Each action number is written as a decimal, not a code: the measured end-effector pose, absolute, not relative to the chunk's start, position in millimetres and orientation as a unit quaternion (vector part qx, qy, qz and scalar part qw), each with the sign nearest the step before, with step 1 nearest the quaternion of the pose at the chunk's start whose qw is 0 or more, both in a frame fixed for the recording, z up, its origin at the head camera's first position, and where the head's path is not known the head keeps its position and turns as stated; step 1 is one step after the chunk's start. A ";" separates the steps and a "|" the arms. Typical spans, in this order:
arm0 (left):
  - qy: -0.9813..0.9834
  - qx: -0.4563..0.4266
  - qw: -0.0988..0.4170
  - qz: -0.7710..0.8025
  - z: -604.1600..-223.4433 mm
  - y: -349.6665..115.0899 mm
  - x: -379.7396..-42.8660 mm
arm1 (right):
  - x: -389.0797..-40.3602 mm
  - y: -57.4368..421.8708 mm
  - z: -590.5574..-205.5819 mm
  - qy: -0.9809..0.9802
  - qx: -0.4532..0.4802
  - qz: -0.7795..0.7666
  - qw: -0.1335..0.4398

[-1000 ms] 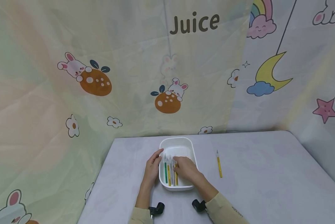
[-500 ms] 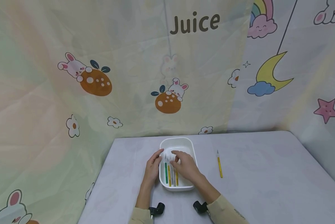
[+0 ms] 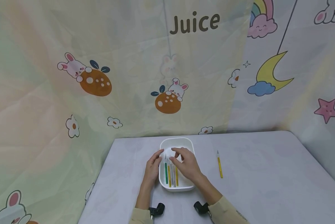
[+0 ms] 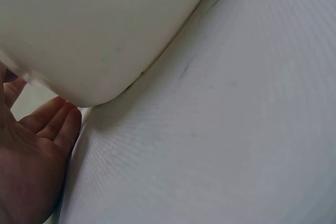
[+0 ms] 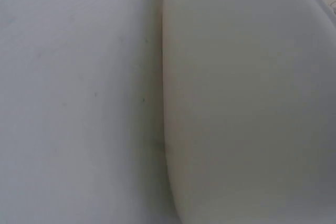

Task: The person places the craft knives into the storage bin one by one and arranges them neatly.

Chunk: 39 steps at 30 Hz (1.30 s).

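Observation:
A white plastic tray [image 3: 177, 189] holds several slim paintbrushes [image 3: 171, 175] lying side by side, with green, yellow and greyish handles. My left hand [image 3: 152, 168] rests against the tray's left side, its fingertips at the rim in the head view. In the left wrist view, fairly straight fingers [image 4: 65, 124] touch the tray's wall low down. Over the tray, my right hand [image 3: 187, 164] hovers above the brush tips, thumb and index finger apart, with nothing visible between them. It covers part of the brushes. The right wrist view is mostly the tray's outer wall [image 5: 247, 98].
A single yellow-handled paintbrush [image 3: 220, 166] lies on the pale cloth-covered table [image 3: 268, 174], right of the tray. Behind the table hangs a printed curtain [image 3: 133, 71]. Black wrist cameras [image 3: 157, 209] sit at both sleeves.
My right hand has lifted off the brushes and shifted slightly toward the tray's far end; its thumb and index finger have spread. The left hand stays at the tray's side.

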<state>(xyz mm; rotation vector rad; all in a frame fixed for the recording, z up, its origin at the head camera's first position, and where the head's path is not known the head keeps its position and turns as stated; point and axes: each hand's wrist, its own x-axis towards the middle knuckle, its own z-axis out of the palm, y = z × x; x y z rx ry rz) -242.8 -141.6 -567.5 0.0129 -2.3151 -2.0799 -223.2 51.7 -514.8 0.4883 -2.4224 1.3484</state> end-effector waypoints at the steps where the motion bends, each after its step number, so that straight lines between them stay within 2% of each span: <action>1: -0.744 0.004 0.014 -0.669 -567.6 -141.6 -242.8 | -222.9 52.5 -513.7 -0.845 0.172 0.478 0.167; 16: -0.741 0.005 0.018 -0.671 -568.4 -140.6 -242.1 | -231.2 78.8 -507.9 -0.830 0.111 0.497 0.228; 29: -0.737 -0.001 0.017 -0.676 -566.0 -141.3 -239.1 | -238.6 97.3 -509.0 -0.844 0.069 0.480 0.229; 39: -0.744 0.006 0.016 -0.667 -566.2 -141.5 -240.0 | -239.8 106.7 -509.6 -0.867 0.051 0.454 0.196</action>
